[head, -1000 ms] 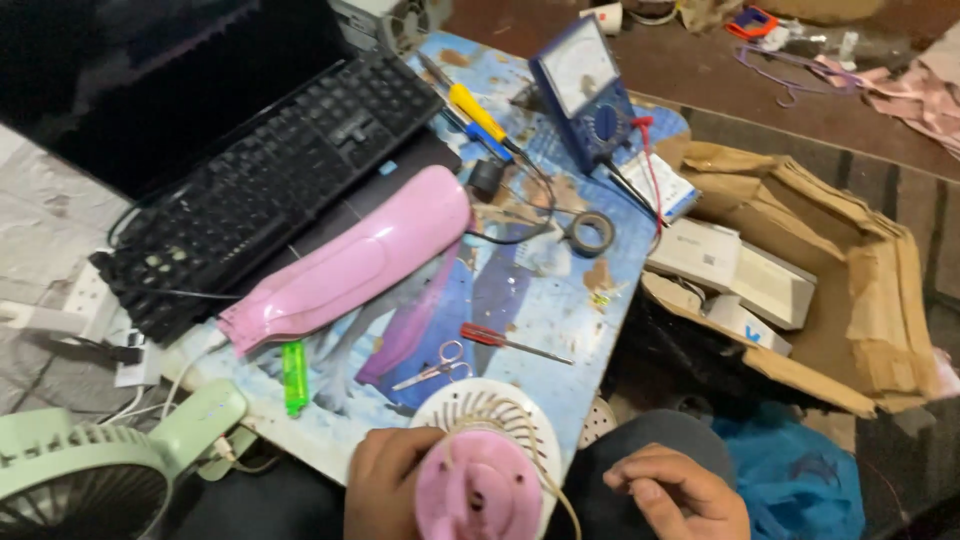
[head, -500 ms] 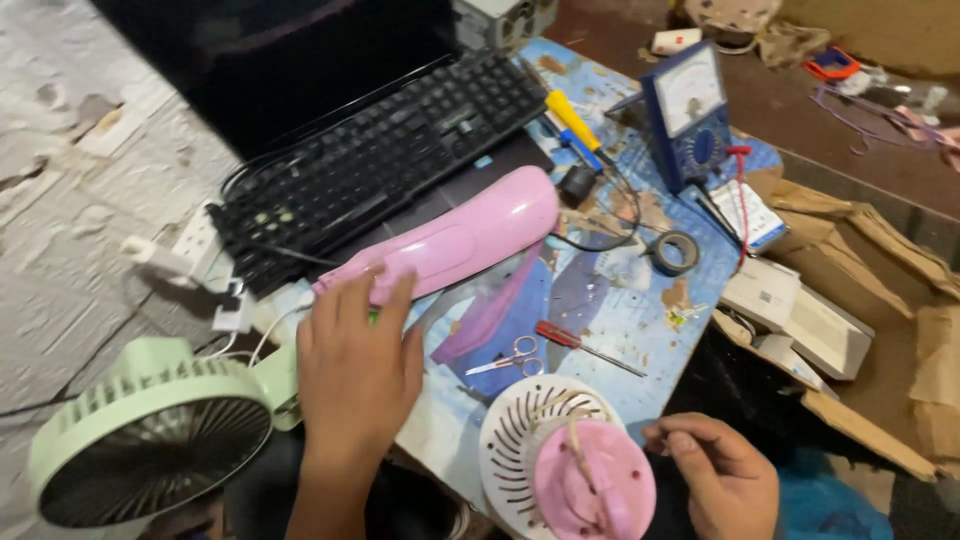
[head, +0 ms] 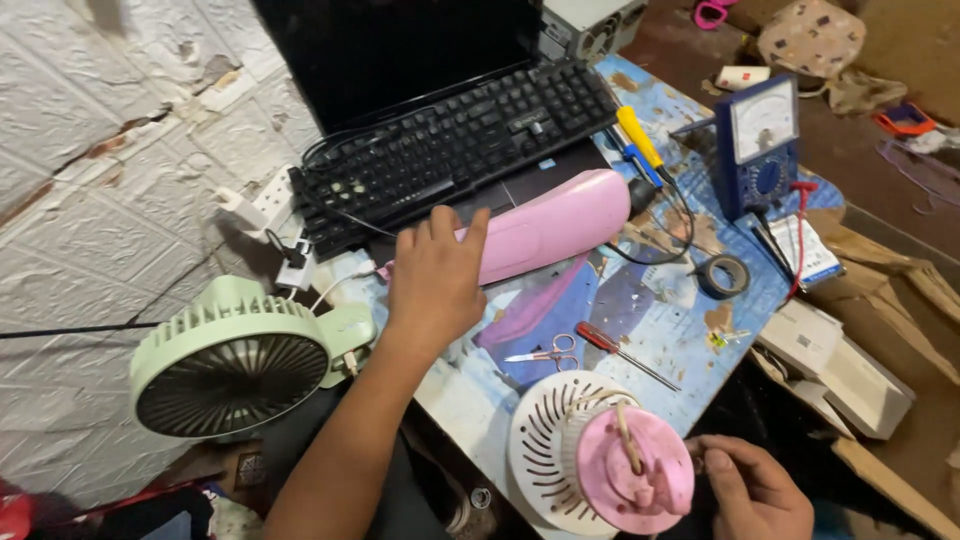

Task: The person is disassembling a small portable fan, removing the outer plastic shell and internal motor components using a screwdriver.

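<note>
Left hand (head: 432, 280) lies spread, palm down, on the narrow end of the pink casing (head: 545, 226) beside the keyboard (head: 455, 145), apparently to take hold; right hand (head: 755, 490) pinches the pink fan motor (head: 630, 475) at the table edge (head: 455, 400), steadying it.

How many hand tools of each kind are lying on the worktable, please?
Screwdrivers: 3, a yellow-handled one, a blue-handled one, a red-handled one
Scissors: 1
Tape roll: 1
Total: 5
</note>
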